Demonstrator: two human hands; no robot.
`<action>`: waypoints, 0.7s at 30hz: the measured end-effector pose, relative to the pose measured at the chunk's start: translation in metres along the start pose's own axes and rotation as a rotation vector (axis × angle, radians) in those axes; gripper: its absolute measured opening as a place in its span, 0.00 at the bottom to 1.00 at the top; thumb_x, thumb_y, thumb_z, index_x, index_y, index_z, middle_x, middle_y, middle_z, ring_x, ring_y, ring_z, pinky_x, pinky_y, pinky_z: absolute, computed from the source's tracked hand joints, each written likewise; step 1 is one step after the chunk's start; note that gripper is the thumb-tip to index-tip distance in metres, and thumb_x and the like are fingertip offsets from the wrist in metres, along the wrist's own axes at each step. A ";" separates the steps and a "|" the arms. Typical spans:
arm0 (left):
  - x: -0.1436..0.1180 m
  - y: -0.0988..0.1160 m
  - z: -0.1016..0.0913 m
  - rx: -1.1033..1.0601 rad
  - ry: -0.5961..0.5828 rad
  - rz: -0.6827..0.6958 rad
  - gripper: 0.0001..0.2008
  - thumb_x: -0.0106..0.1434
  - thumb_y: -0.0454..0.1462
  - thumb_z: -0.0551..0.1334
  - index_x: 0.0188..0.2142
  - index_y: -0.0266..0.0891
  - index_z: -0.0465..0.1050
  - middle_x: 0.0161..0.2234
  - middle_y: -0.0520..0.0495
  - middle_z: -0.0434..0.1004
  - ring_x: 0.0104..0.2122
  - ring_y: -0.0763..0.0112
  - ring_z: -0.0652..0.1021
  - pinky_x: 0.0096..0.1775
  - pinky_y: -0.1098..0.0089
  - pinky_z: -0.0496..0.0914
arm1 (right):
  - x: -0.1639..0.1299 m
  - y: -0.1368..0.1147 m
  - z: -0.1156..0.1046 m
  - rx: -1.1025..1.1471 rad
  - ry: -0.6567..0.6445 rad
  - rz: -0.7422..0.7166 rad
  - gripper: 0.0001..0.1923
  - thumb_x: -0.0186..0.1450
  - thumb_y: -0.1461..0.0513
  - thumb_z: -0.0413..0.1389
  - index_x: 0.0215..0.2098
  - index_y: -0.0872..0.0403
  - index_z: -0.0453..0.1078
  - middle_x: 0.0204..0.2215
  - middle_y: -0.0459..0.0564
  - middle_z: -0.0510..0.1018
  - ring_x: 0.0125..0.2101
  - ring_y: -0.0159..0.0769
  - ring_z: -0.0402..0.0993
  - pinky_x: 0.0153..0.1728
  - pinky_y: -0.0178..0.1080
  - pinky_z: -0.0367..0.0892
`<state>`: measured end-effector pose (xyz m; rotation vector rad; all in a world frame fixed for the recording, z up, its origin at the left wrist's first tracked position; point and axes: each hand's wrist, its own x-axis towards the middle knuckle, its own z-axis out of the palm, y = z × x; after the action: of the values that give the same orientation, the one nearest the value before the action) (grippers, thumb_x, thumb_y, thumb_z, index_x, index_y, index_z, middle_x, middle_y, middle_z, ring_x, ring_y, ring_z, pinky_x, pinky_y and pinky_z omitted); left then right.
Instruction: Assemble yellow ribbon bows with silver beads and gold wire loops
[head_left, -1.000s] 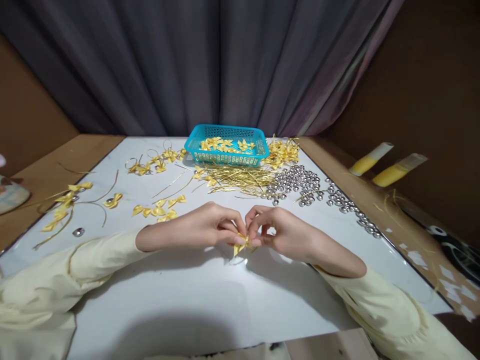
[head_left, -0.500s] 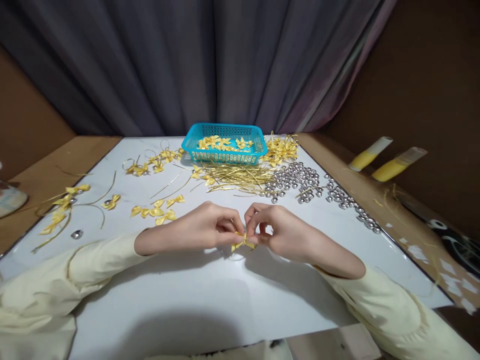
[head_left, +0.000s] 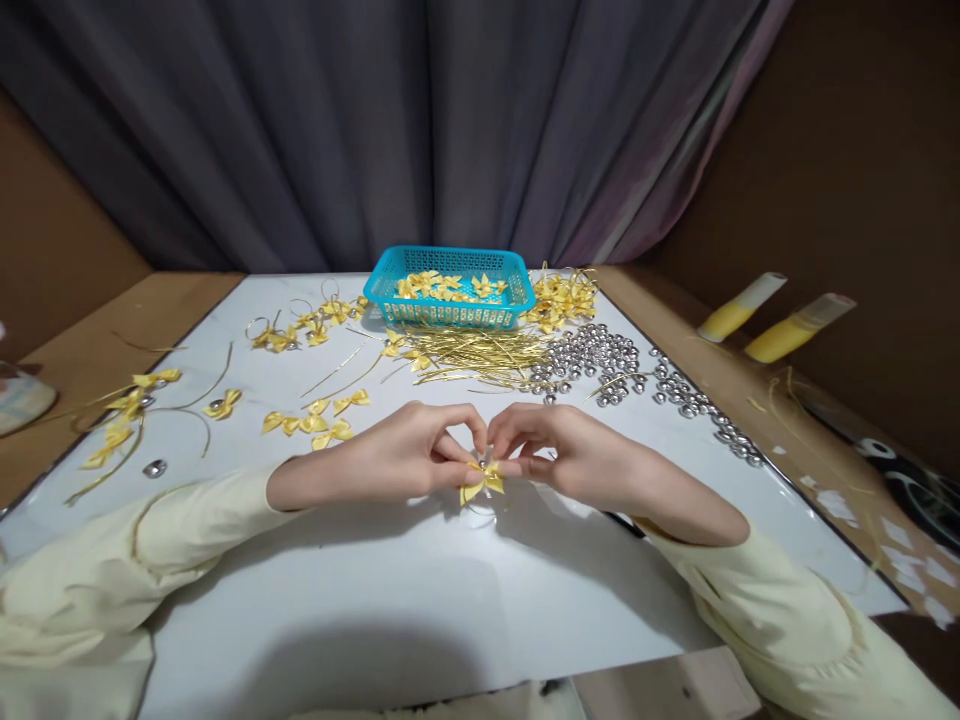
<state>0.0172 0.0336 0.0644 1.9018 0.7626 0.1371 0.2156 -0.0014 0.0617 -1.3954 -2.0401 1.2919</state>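
Note:
Between my two hands, just above the white tabletop, is a small yellow ribbon bow. A thin loop of wire or cord seems to hang below it. My left hand pinches the bow's left side between thumb and fingertips. From the right, my right hand pinches its other side, with thumb and index finger closed at the knot. A tiny shiny spot shows at the bow's middle, too small to make out. Loose yellow bows lie beyond my left forearm.
A blue plastic basket with yellow bows stands at the back. Before it lie gold twist ties, and right of them silver heart-shaped pieces. Finished-looking looped bows are piled beside the basket. Two yellow-filled tubes are at the right.
The bow has turned so that more of its front shows. My right hand has shifted slightly right, its fingers straighter; my left hand has barely moved.

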 end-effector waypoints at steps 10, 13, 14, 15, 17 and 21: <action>-0.005 0.008 -0.003 -0.118 -0.044 -0.072 0.07 0.58 0.35 0.61 0.33 0.39 0.61 0.23 0.54 0.78 0.19 0.79 0.64 0.23 0.79 0.59 | 0.004 0.010 -0.012 0.454 -0.418 0.141 0.20 0.53 0.71 0.57 0.43 0.56 0.61 0.29 0.45 0.73 0.27 0.28 0.71 0.28 0.31 0.66; -0.004 0.009 -0.004 -0.178 -0.083 -0.100 0.08 0.58 0.36 0.62 0.32 0.40 0.61 0.21 0.55 0.77 0.19 0.79 0.65 0.22 0.79 0.58 | 0.004 0.010 -0.016 0.294 -0.417 0.079 0.09 0.56 0.67 0.57 0.37 0.59 0.67 0.24 0.46 0.73 0.25 0.27 0.69 0.26 0.30 0.62; -0.004 0.008 -0.004 -0.203 -0.100 -0.102 0.08 0.58 0.36 0.62 0.32 0.39 0.61 0.21 0.55 0.77 0.19 0.79 0.65 0.22 0.79 0.58 | 0.004 0.011 -0.018 0.260 -0.423 0.058 0.07 0.57 0.65 0.57 0.35 0.60 0.68 0.23 0.46 0.73 0.25 0.27 0.69 0.27 0.31 0.62; -0.004 0.008 -0.005 -0.224 -0.114 -0.105 0.09 0.57 0.37 0.63 0.32 0.39 0.62 0.21 0.54 0.77 0.19 0.79 0.65 0.23 0.78 0.58 | 0.004 0.011 -0.019 0.238 -0.425 0.040 0.06 0.59 0.64 0.57 0.33 0.60 0.69 0.23 0.46 0.73 0.25 0.27 0.69 0.28 0.31 0.62; -0.004 0.006 -0.006 -0.247 -0.132 -0.120 0.10 0.56 0.38 0.64 0.32 0.39 0.62 0.21 0.54 0.77 0.19 0.78 0.66 0.23 0.78 0.59 | 0.004 0.012 -0.022 0.200 -0.411 0.023 0.08 0.60 0.61 0.57 0.31 0.60 0.70 0.20 0.45 0.71 0.23 0.26 0.66 0.26 0.31 0.59; -0.004 0.006 -0.008 -0.272 -0.154 -0.145 0.10 0.55 0.37 0.65 0.31 0.39 0.62 0.20 0.54 0.76 0.19 0.78 0.68 0.23 0.77 0.60 | 0.002 0.007 -0.024 0.160 -0.359 0.023 0.13 0.61 0.57 0.56 0.28 0.61 0.72 0.15 0.41 0.66 0.17 0.23 0.56 0.21 0.30 0.51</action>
<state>0.0133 0.0361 0.0740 1.5754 0.7350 0.0027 0.2356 0.0126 0.0683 -1.1855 -2.0837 1.7804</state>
